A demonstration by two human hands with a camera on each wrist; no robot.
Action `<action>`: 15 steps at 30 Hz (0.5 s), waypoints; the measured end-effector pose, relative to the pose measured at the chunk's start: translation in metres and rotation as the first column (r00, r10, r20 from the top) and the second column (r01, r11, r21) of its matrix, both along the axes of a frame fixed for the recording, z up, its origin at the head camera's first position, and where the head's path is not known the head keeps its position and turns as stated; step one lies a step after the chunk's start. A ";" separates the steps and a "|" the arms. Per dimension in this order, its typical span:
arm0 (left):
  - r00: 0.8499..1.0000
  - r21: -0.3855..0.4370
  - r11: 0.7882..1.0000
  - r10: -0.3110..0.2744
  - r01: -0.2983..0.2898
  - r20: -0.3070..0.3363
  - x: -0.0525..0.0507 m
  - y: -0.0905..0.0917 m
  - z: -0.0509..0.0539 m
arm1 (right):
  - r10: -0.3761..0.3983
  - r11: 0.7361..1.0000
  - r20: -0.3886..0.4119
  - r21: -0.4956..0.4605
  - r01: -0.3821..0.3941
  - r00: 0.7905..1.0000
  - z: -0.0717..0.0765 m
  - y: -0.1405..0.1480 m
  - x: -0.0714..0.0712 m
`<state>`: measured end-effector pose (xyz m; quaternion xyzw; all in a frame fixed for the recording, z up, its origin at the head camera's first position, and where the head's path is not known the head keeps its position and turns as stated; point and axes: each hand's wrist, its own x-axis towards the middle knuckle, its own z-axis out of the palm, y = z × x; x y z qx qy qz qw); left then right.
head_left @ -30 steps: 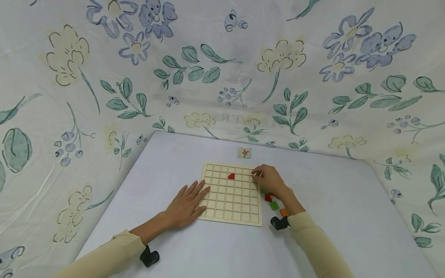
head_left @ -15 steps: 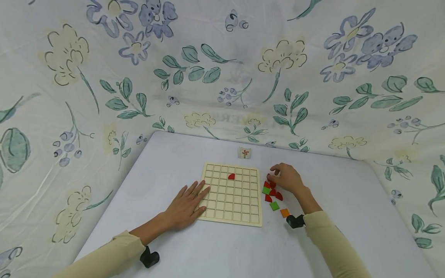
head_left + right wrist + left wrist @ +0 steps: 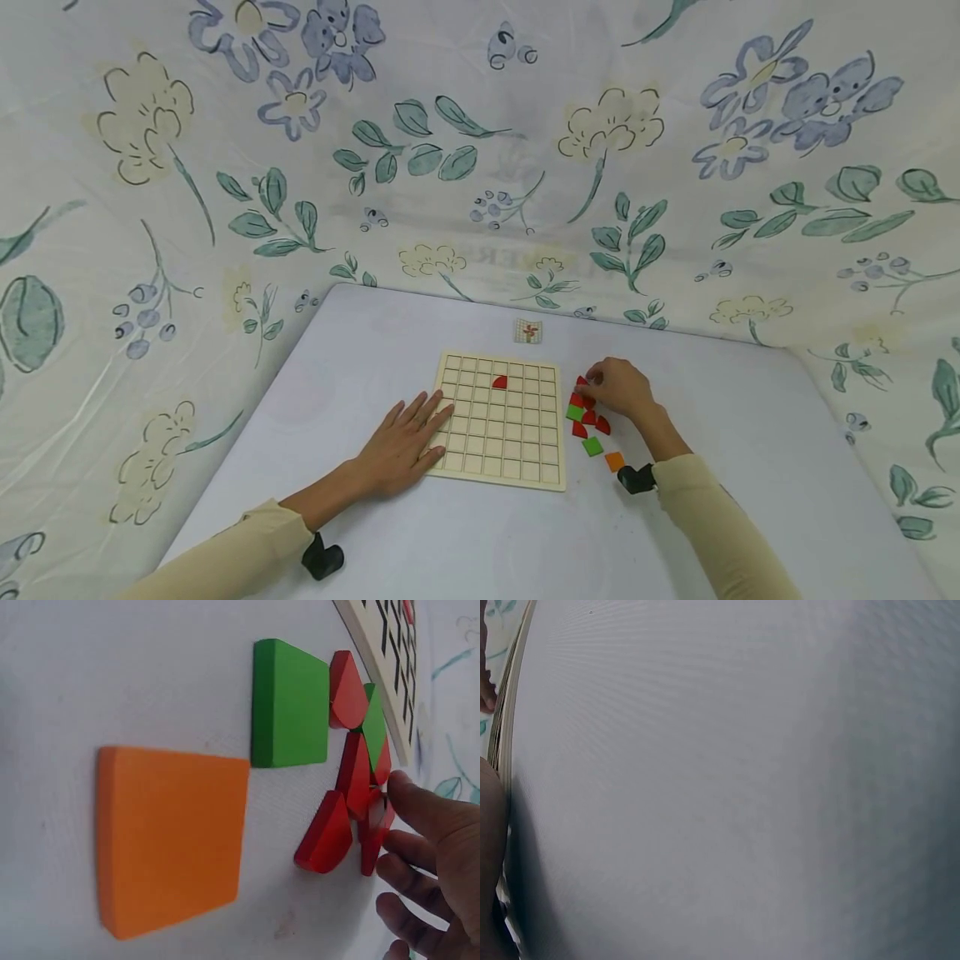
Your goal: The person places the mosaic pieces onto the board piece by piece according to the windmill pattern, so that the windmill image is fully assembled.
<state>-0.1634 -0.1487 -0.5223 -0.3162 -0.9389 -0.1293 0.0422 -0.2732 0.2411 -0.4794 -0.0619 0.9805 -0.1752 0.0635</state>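
My left hand (image 3: 401,446) lies with spread fingers over the left edge of the pale wooden grid board (image 3: 495,458). A red quarter-round piece (image 3: 500,382) sits in one cell of an upper row. Right of the board, my right hand (image 3: 621,387) is at the far end of a cluster of red pieces (image 3: 602,425). In the right wrist view its thumb and bent fingers are apart, with red pieces (image 3: 372,814) close by; whether they touch is unclear. A green square tile (image 3: 292,705) and an orange square tile (image 3: 176,840) lie nearer the wrist.
A small card with a red flower on a grid (image 3: 528,331) lies beyond the board. Another green tile (image 3: 574,412) is among the red pieces. A floral cloth (image 3: 480,167) rises behind the white table (image 3: 360,342). The left wrist view shows mostly tabletop.
My right hand has moved right, from the board's upper right edge to the far end of the red pieces, uncovering the cluster. My left hand has stayed on the board.
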 end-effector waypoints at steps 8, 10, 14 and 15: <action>1.000 0.001 1.000 0.005 -0.005 0.007 0.000 0.001 -0.001 | 0.002 1.000 -0.015 -0.031 -0.002 1.000 -0.003 -0.004 0.002; 1.000 0.003 1.000 0.003 -0.003 0.001 0.000 0.001 -0.001 | -0.007 0.998 -0.006 -0.063 0.006 1.000 -0.003 -0.005 0.003; 1.000 0.006 1.000 -0.001 0.001 -0.013 0.000 0.001 0.000 | -0.012 0.989 0.007 -0.150 0.013 1.000 -0.003 -0.006 0.004; 1.000 0.005 1.000 -0.001 0.001 -0.015 0.000 0.000 0.000 | -0.012 0.985 0.005 -0.170 0.013 1.000 -0.003 -0.006 0.004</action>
